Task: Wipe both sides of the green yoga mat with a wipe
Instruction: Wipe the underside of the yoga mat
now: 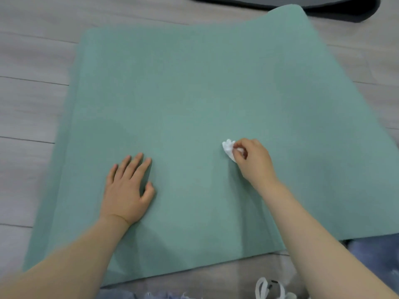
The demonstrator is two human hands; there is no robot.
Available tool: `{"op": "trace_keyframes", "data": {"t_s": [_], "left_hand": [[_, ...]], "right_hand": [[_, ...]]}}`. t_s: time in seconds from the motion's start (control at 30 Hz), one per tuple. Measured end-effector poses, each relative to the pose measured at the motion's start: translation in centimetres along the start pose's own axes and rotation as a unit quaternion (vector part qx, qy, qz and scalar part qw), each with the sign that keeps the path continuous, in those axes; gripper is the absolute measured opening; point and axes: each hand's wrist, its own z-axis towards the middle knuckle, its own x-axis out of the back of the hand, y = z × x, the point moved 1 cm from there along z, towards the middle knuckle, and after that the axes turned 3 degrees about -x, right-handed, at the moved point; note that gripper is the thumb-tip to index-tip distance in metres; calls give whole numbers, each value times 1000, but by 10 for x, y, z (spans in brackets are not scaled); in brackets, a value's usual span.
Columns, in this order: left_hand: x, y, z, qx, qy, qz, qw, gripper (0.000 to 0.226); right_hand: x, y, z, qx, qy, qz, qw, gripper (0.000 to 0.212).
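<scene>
The right hand (251, 160) pinches the small crumpled white wipe (228, 149) on the flat green foam yoga mat (194, 93), and if the left hand (127, 188), pressing flat near the wipe, lifts, the mat could slide.

Pale grey wood-plank floor (32, 100) throughout. Dark grey mat (323, 7) at 12 o'clock, partly cropped. Blue frayed denim fabric (377, 255) at 5 o'clock; white cord loops (262, 287) just beside it.

This looks like a room in a home — the floor (28, 104) is pale grey wood-look planks, and a green yoga mat (194, 93) lies spread flat on it. A dark mat (336, 11) lies at the far edge, and frayed denim (375, 251) shows near the camera.
</scene>
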Motion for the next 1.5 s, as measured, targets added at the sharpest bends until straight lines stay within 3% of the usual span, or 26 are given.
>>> {"op": "trace_keyframes", "data": {"t_s": [0.07, 0.17, 0.23, 0.27, 0.33, 0.4, 0.47, 0.53, 0.6, 0.67, 0.7, 0.73, 0.8, 0.9, 0.97, 1.03, 1.1, 1.17, 1.23, 1.3, 1.4, 1.47, 1.5], "left_hand": [[0, -1, 2, -1, 2, 2, 1000, 66], [-2, -3, 1, -2, 4, 5, 1000, 65], [-3, -4, 1, 0, 8, 8, 1000, 64], [-3, -4, 2, 1, 9, 7, 1000, 64], [-3, -4, 2, -1, 11, 9, 1000, 64], [-3, -3, 3, -2, 10, 12, 1000, 65], [-2, -2, 4, 0, 8, 14, 1000, 65], [-3, -2, 3, 1, 8, 13, 1000, 65], [-2, -2, 2, 1, 14, 8, 1000, 64], [0, -2, 4, 1, 21, 2, 1000, 64], [0, -1, 4, 0, 22, 1, 1000, 63], [0, -1, 4, 1, 22, 1, 1000, 63], [-1, -1, 3, 4, 24, 2, 1000, 63], [-1, -1, 2, 1, 22, 3, 1000, 63], [0, -1, 4, 5, 24, 0, 1000, 64], [0, 0, 4, 3, 23, 2, 1000, 65], [-1, 1, 3, 4, 21, 3, 1000, 65], [0, 0, 4, 4, 25, 3, 1000, 64], [-1, 1, 3, 2, 22, 3, 1000, 64], [0, 0, 2, 5, 25, 3, 1000, 64], [-1, 1, 3, 3, 24, 7, 1000, 64], [-1, 0, 5, 5, 22, 9, 1000, 65], [-1, 0, 5, 5, 21, 10, 1000, 65]], "right_hand": [[-18, -20, -12, 86, -5, -17, 996, 12], [-43, -53, -27, 278, -31, -14, 960, 11], [-30, -41, -6, 302, -17, -24, 953, 4], [-15, -21, 12, 244, 12, -38, 969, 5], [26, 35, 45, 44, 84, -92, 991, 25], [60, 84, 59, -150, 152, -93, 973, 30], [56, 76, 62, -242, 185, -73, 950, 27], [21, 22, 57, -172, 146, -46, 973, 27], [-28, -49, 31, -13, 39, 0, 999, 18], [-58, -89, -3, 162, -69, -6, 984, 23], [-56, -86, -5, 227, -75, -9, 971, 27], [-41, -68, 6, 231, -59, -11, 971, 28], [8, -7, 35, 95, 20, -67, 993, 26], [84, 96, 48, -164, 112, -138, 970, 29], [74, 83, 32, -226, 143, -134, 954, 25], [25, 26, 10, -109, 132, -90, 981, 19], [-28, -45, -32, 67, 50, -52, 995, 20], [-49, -78, -67, 204, -64, -51, 976, 25], [-24, -52, -59, 262, -79, -55, 960, 24], [24, 9, -25, 201, -4, -89, 975, 22], [101, 103, 6, -89, 105, -137, 981, 28], [94, 103, -5, -219, 153, -93, 959, 22], [72, 82, -16, -207, 159, -68, 963, 17]]}}
